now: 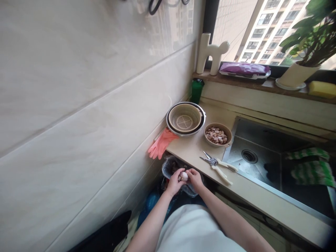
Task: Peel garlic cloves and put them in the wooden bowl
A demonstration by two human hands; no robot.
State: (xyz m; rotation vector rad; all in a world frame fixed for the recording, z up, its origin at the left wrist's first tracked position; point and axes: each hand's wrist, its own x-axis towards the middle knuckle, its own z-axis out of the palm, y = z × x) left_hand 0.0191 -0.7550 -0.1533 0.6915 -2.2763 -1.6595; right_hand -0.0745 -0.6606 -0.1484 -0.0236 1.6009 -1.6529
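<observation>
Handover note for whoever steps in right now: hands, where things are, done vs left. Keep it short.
Left hand and right hand: both closed around one garlic bulb, held low over the waste bin lined with a clear bag, beside the counter's end.
On the counter: small bowl with separated garlic cloves, kitchen scissors lying untouched near the sink, colander in its basin, pink rubber gloves hanging over the edge.
Done: a bowlful of cloves.
Left: the bulb in hand is still being worked; whether it is being peeled or split cannot be told.
</observation>
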